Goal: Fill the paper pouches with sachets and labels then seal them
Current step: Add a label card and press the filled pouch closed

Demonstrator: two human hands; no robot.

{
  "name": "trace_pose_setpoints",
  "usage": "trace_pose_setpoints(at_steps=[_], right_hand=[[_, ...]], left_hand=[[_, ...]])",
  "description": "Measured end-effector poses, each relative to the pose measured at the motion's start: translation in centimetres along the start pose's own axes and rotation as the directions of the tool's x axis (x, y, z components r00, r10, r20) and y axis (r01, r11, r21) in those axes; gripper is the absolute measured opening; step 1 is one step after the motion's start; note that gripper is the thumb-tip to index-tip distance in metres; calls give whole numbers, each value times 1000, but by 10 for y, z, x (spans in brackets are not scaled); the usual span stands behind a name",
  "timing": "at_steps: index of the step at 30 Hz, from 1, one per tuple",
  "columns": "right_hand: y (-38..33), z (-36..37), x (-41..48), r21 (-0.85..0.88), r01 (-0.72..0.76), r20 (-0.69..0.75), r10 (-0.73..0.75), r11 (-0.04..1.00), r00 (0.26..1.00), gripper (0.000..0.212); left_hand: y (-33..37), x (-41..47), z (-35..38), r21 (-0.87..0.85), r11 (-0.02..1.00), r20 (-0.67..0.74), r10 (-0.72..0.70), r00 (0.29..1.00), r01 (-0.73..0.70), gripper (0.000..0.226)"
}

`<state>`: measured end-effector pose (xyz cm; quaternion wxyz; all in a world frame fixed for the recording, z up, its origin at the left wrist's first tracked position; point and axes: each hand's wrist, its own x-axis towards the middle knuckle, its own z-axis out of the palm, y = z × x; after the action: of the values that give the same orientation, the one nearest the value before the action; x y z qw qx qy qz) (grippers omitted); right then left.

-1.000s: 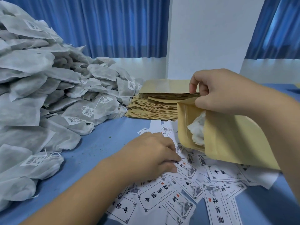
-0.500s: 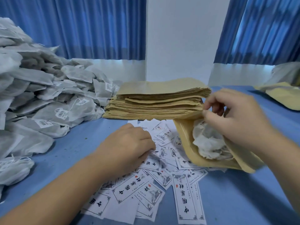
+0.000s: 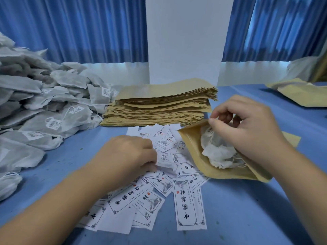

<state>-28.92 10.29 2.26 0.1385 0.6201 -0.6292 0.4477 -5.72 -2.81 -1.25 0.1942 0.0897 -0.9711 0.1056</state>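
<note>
A brown paper pouch [image 3: 203, 167] lies open-mouthed on the blue table, right of centre, with white sachets [image 3: 217, 152] showing inside it. My right hand [image 3: 247, 131] pinches the pouch's upper lip and holds the mouth open. Loose white labels [image 3: 189, 204] with black characters are scattered across the table in front of me. My left hand [image 3: 129, 156] rests on this scatter and pinches a single label [image 3: 166, 165] between thumb and fingers, just left of the pouch mouth.
A tall stack of empty brown pouches [image 3: 159, 106] sits behind the labels. A big heap of grey-white sachets [image 3: 44, 110] fills the left side. More pouches [image 3: 300, 92] lie at the far right. Blue curtains hang behind the table.
The pouch has been lowered onto the table and its mouth pulled wider. My left hand has closed on one label and lifted its edge from the pile. The view has shifted rightward.
</note>
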Motion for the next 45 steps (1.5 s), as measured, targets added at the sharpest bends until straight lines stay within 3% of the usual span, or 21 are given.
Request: trace_pose_setpoints(at_steps=[4, 8, 15, 17, 19, 21, 25, 27, 29, 31, 33, 35, 37, 39, 45], right_hand=[[3, 0, 0, 4, -8, -7, 8, 1000, 1000, 13], [5, -1, 0, 14, -17, -14, 17, 1000, 1000, 13], [5, -1, -1, 37, -16, -15, 16, 999, 1000, 15], [5, -1, -1, 42, -20, -13, 21, 999, 1000, 15], [5, -1, -1, 38, -18, -7, 19, 999, 1000, 15], [5, -1, -1, 24, -9, -2, 9, 1000, 1000, 16], [5, 0, 0, 27, 8, -9, -7, 1000, 1000, 16], [5, -1, 0, 29, 13, -12, -13, 999, 1000, 15], [5, -3, 1, 25, 16, -12, -16, 1000, 1000, 15], [5, -4, 1, 22, 18, -13, -18, 1000, 1000, 15], [5, -5, 1, 22, 24, -16, -24, 999, 1000, 15], [4, -6, 1, 25, 28, -17, -28, 999, 999, 15], [4, -7, 1, 23, 30, -13, -29, 999, 999, 14], [4, -7, 0, 18, 37, -12, -37, 999, 999, 13], [2, -6, 1, 30, 34, -15, -34, 999, 999, 12]], left_hand=[[-8, -9, 0, -229, 954, 182, -151, 972, 191, 18], [-8, -12, -3, -257, 939, 161, -192, 968, 229, 23], [4, -6, -10, -89, 991, -120, -112, 986, 102, 30], [9, -4, -11, -76, 994, -173, -87, 981, 74, 23], [15, -3, -10, -97, 994, -230, -73, 970, 52, 13], [20, -1, -7, -130, 990, -285, -83, 955, 47, 21], [27, 6, -10, -41, 999, -421, -6, 907, -13, 15], [34, 10, -13, -47, 998, -382, 15, 924, -36, 18], [40, 18, -14, -177, 983, -292, -99, 951, 48, 13], [45, 25, -8, -239, 966, -229, -154, 961, 98, 24], [44, 35, -10, -62, 998, -130, -8, 992, 0, 30], [41, 40, -7, 149, 984, -145, 118, 982, -97, 24], [35, 49, -10, 219, 963, -75, 180, 981, -160, 18], [38, 56, -11, 274, 939, 4, 215, 977, -208, 27], [50, 78, -10, 360, 906, -87, 269, 959, -222, 22]])
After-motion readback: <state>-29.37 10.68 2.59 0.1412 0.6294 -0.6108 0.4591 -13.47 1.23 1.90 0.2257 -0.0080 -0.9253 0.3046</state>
